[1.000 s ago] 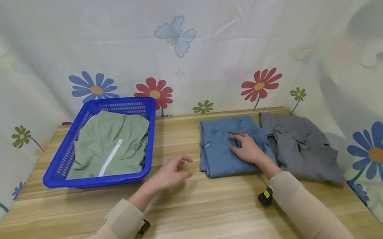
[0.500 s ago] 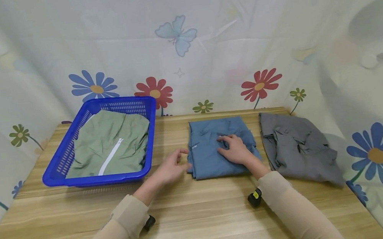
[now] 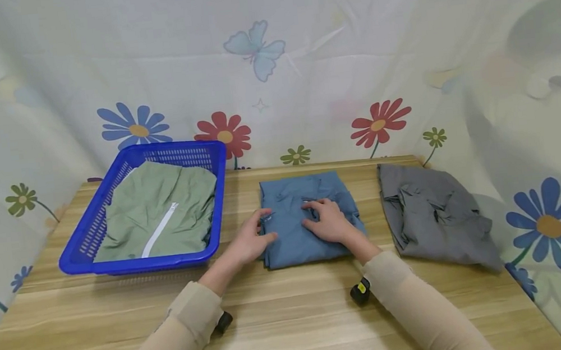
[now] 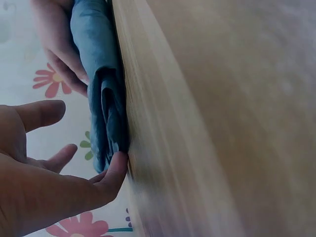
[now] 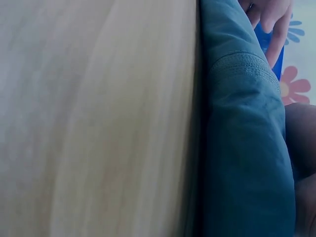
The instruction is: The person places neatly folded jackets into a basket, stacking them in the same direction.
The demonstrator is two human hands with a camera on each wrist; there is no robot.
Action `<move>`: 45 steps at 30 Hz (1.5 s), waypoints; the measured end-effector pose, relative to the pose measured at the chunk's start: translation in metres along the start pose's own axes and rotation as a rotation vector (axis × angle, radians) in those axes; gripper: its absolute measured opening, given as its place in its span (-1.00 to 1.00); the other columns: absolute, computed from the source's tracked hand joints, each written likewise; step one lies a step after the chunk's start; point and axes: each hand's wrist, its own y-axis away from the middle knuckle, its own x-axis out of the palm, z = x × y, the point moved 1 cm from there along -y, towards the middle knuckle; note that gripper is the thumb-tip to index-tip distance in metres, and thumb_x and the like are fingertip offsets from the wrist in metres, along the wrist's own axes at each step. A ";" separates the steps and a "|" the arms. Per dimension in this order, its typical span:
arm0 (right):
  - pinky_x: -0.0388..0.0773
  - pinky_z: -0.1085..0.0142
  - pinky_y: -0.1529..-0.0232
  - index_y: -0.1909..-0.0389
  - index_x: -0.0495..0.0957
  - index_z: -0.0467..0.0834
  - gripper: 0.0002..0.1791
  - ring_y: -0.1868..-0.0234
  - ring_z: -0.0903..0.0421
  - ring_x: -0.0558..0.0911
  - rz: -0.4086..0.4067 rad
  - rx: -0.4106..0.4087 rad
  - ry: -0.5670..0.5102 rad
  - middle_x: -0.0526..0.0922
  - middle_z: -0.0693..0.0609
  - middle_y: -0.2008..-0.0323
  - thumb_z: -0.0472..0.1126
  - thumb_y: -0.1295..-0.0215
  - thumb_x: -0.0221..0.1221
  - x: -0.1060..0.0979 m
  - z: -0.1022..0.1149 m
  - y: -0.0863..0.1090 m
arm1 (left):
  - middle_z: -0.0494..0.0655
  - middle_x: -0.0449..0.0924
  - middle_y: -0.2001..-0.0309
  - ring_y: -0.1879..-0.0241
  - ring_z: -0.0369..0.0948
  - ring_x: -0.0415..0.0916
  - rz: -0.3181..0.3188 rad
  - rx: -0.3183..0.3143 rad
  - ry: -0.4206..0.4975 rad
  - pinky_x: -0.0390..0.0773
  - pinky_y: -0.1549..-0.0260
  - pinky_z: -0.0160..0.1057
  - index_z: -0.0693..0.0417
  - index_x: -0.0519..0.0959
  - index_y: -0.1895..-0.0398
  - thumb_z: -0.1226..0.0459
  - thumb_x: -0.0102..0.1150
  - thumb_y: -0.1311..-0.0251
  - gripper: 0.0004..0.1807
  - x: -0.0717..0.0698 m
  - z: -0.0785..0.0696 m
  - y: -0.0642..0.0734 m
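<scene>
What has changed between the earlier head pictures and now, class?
The blue garment has slid left, away from the gray garment, with the right hand on top; the left hand now touches its left edge. The gray garment, basket and green garment stayed put.

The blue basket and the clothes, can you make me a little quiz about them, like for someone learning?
1. True or false: the blue garment lies between the blue basket and the grey garment.
2. Fill in the blank: the right hand touches the ____ garment.
3. Choose one. What lies in the blue basket?
A) the grey garment
B) the blue garment
C) the green garment

Key: 1. True. 2. Blue. 3. C.
</scene>
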 end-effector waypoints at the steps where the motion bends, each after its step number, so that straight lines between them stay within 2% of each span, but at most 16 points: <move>1: 0.27 -0.27 -0.31 -0.36 0.50 -0.16 -0.51 -0.42 -0.38 0.25 0.000 -0.006 -0.004 0.31 -0.40 -0.38 -0.09 -0.49 0.17 0.000 0.001 0.000 | 0.26 0.14 -0.53 -0.39 0.30 0.25 -0.005 -0.003 -0.007 0.34 -0.28 0.23 0.07 0.29 -0.53 0.31 0.21 -0.39 -0.34 0.000 0.000 0.000; 6: 0.35 -0.13 -0.32 -0.32 0.54 -0.18 -0.54 -0.37 -0.24 0.40 -0.045 -0.051 -0.047 0.47 -0.27 -0.31 -0.11 -0.48 0.20 -0.001 -0.001 -0.002 | 0.26 0.19 -0.50 -0.43 0.23 0.21 -0.060 -0.014 -0.045 0.30 -0.32 0.20 0.10 0.31 -0.50 0.29 0.24 -0.37 -0.34 -0.001 0.000 -0.002; 10: 0.47 -0.05 -0.26 -0.28 0.55 -0.21 -0.58 -0.33 -0.18 0.48 -0.103 -0.067 -0.174 0.50 -0.23 -0.29 -0.22 -0.47 0.22 -0.008 -0.009 0.002 | 0.27 0.25 -0.47 -0.47 0.17 0.16 -0.115 -0.023 -0.073 0.22 -0.38 0.15 0.12 0.32 -0.49 0.29 0.27 -0.33 -0.33 -0.002 0.001 -0.004; 13: 0.54 -0.07 -0.16 -0.23 0.56 -0.29 -0.61 -0.28 -0.22 0.51 -0.170 -0.065 -0.260 0.52 -0.29 -0.24 -0.33 -0.42 0.25 -0.019 -0.012 0.008 | 0.23 0.27 -0.47 -0.46 0.15 0.18 -0.126 -0.037 -0.095 0.24 -0.38 0.13 0.09 0.33 -0.50 0.28 0.28 -0.31 -0.31 -0.003 0.001 -0.007; 16: 0.48 -0.14 -0.18 -0.21 0.54 -0.36 -0.61 -0.26 -0.32 0.46 -0.251 -0.038 -0.268 0.46 -0.37 -0.23 -0.36 -0.41 0.24 -0.032 -0.016 0.014 | 0.18 0.28 -0.48 -0.46 0.14 0.19 -0.123 -0.057 -0.110 0.26 -0.37 0.13 0.03 0.33 -0.51 0.25 0.27 -0.33 -0.32 -0.003 0.000 -0.011; 19: 0.35 -0.20 -0.23 -0.25 0.47 -0.39 -0.57 -0.29 -0.38 0.35 -0.280 0.055 -0.229 0.33 -0.44 -0.27 -0.30 -0.45 0.20 -0.045 -0.021 0.018 | 0.17 0.27 -0.50 -0.46 0.14 0.19 -0.128 -0.087 -0.118 0.27 -0.35 0.14 -0.04 0.34 -0.52 0.22 0.26 -0.35 -0.33 -0.004 -0.002 -0.014; 21: 0.31 -0.21 -0.25 -0.29 0.40 -0.39 -0.54 -0.30 -0.39 0.33 -0.241 0.126 -0.192 0.27 -0.47 -0.31 -0.24 -0.49 0.15 -0.051 -0.025 0.020 | 0.17 0.26 -0.50 -0.46 0.15 0.19 -0.133 -0.100 -0.121 0.28 -0.35 0.15 -0.06 0.35 -0.52 0.20 0.25 -0.36 -0.34 -0.004 -0.003 -0.015; 23: 0.32 -0.20 -0.26 -0.32 0.36 -0.39 -0.50 -0.33 -0.37 0.33 -0.163 0.179 -0.152 0.27 -0.48 -0.35 -0.18 -0.52 0.12 -0.054 -0.030 0.021 | 0.16 0.26 -0.50 -0.47 0.14 0.18 -0.135 -0.107 -0.133 0.27 -0.36 0.15 -0.07 0.35 -0.52 0.19 0.25 -0.37 -0.34 -0.004 -0.004 -0.016; 26: 0.32 -0.18 -0.30 -0.36 0.33 -0.39 -0.46 -0.39 -0.35 0.32 -0.037 0.207 -0.119 0.28 -0.46 -0.40 -0.14 -0.54 0.09 -0.053 -0.035 0.021 | 0.15 0.28 -0.49 -0.47 0.15 0.18 -0.132 -0.101 -0.153 0.28 -0.35 0.15 -0.06 0.34 -0.53 0.18 0.24 -0.38 -0.34 -0.004 -0.004 -0.017; 28: 0.29 -0.17 -0.35 -0.37 0.33 -0.38 -0.47 -0.44 -0.33 0.26 0.012 0.206 -0.130 0.26 -0.44 -0.43 -0.15 -0.55 0.08 -0.051 -0.038 0.021 | 0.16 0.29 -0.49 -0.47 0.15 0.19 -0.127 -0.094 -0.146 0.28 -0.35 0.15 -0.05 0.35 -0.53 0.17 0.24 -0.38 -0.34 -0.003 -0.004 -0.017; 38: 0.19 -0.17 -0.41 -0.37 0.38 -0.36 -0.54 -0.50 -0.28 0.16 0.060 0.196 -0.278 0.18 -0.39 -0.49 -0.29 -0.53 0.04 -0.049 -0.044 0.019 | 0.36 0.31 -0.41 -0.39 0.19 0.27 -0.115 -0.100 0.087 0.35 -0.29 0.19 0.07 0.37 -0.49 0.25 0.21 -0.41 -0.40 -0.004 0.002 -0.021; 42: 0.17 -0.17 -0.42 -0.38 0.38 -0.35 -0.53 -0.53 -0.26 0.10 0.083 0.171 -0.333 0.16 -0.37 -0.51 -0.32 -0.51 0.05 -0.050 -0.050 0.016 | 0.33 0.33 -0.39 -0.34 0.17 0.33 -0.106 -0.101 0.160 0.37 -0.26 0.18 0.10 0.38 -0.47 0.31 0.19 -0.42 -0.44 -0.006 0.001 -0.024; 45: 0.15 -0.17 -0.43 -0.39 0.39 -0.33 -0.52 -0.54 -0.25 0.06 0.100 0.154 -0.348 0.14 -0.34 -0.52 -0.34 -0.50 0.06 -0.050 -0.056 0.014 | 0.29 0.26 -0.45 -0.36 0.15 0.30 -0.103 -0.087 0.195 0.35 -0.28 0.16 0.12 0.37 -0.46 0.35 0.18 -0.43 -0.44 -0.006 0.001 -0.026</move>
